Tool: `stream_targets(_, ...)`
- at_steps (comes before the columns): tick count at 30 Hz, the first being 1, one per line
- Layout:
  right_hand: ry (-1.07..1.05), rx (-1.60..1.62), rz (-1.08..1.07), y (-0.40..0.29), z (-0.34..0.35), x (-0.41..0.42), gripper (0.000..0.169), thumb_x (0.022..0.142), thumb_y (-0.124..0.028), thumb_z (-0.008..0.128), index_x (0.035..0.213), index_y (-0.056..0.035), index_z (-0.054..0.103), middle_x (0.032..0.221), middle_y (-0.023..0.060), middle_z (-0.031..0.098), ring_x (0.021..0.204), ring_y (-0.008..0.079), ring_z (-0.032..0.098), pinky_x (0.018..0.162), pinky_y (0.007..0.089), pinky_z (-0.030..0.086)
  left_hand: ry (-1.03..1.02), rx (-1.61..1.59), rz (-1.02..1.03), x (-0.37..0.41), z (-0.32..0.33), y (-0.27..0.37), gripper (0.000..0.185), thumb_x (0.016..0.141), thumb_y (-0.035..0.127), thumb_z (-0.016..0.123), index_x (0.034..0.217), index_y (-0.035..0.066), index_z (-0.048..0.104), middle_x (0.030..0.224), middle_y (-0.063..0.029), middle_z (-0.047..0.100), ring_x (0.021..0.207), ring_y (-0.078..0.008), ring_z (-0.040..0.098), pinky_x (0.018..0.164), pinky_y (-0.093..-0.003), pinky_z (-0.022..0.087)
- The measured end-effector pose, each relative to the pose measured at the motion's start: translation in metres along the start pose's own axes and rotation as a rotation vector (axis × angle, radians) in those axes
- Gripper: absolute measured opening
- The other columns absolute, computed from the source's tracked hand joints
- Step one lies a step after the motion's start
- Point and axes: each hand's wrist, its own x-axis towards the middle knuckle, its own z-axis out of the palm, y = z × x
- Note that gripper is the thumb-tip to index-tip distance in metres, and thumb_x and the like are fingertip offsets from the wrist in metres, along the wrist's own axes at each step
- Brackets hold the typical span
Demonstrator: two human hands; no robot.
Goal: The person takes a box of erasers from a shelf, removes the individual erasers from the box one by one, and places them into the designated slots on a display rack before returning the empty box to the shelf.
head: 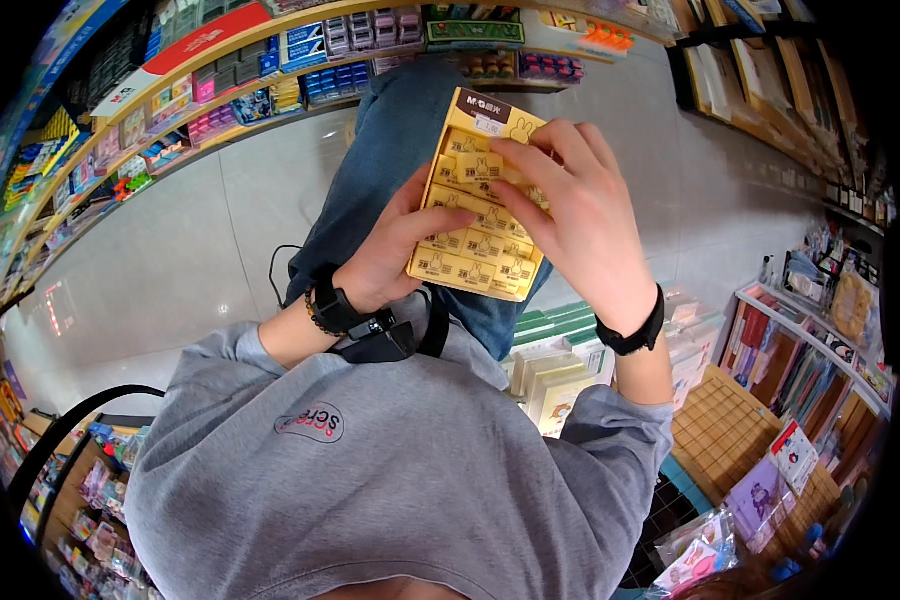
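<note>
A yellow cardboard box (436, 169) of rabbit-printed erasers tilts above my lap, its window side up. My left hand (390, 247) holds it from the left edge, thumb across the front and the other fingers hidden behind. Rows of yellow 2B erasers (456, 268) fill the box. With index finger and thumb, my right hand (581, 195) grips one eraser (480, 166), which lies at an angle over the upper rows. A dark brand label and a small price sticker (489, 124) mark the box's top.
Shelves (270, 75) of stationery curve along the far left and front. At my right are stacked notebooks (559, 386), a wooden grid board (720, 431) and a rack (810, 345) of books. Wooden bins (765, 82) stand at the upper right. Pale floor tiles (187, 225) lie between.
</note>
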Motion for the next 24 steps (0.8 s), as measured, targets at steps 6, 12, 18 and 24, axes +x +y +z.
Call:
stream_targets(6,-0.04,-0.022,-0.055,0.001,0.0,0.005,0.021,0.067,-0.014,0.066,0.085,-0.0041,0.06,0.086,0.0057,0.047,0.081,0.0228,0.047,0.07,0.0328,0.04,-0.011,-0.022,0.007,0.0,0.0,0.0,0.053,0.078,0.001,0.055,0.125,0.003,0.032,0.113,-0.0099,0.051,0.103,-0.0179,0.055,0.084,-0.0291,0.048)
stream_targets(12,-0.032,-0.107,0.018,0.007,-0.012,0.001,0.019,0.064,-0.014,0.066,0.077,-0.0043,0.057,0.084,0.0059,0.047,0.078,0.023,0.048,0.071,0.0335,0.04,0.0,-0.015,-0.014,0.001,0.001,-0.001,0.053,0.078,0.001,0.056,0.125,0.004,0.032,0.114,-0.0098,0.051,0.103,-0.0174,0.055,0.085,-0.0293,0.048)
stream_targets(18,-0.136,-0.333,0.01,-0.001,-0.007,0.002,0.02,0.061,-0.014,0.065,0.074,-0.003,0.055,0.08,0.0068,0.051,0.079,0.0226,0.05,0.07,0.0317,0.04,0.017,0.046,0.018,0.004,-0.002,-0.009,0.053,0.078,0.001,0.056,0.125,0.004,0.031,0.113,-0.0095,0.051,0.103,-0.0175,0.055,0.085,-0.0293,0.047)
stream_targets(24,-0.09,-0.155,0.004,0.0,0.003,-0.001,0.014,0.068,-0.011,0.062,0.076,-0.0024,0.055,0.076,0.0083,0.055,0.078,0.0247,0.052,0.071,0.0337,0.042,0.023,0.029,0.03,0.0,-0.002,-0.007,0.053,0.078,0.0,0.055,0.125,0.005,0.031,0.113,-0.0093,0.051,0.101,-0.0178,0.056,0.084,-0.0292,0.048)
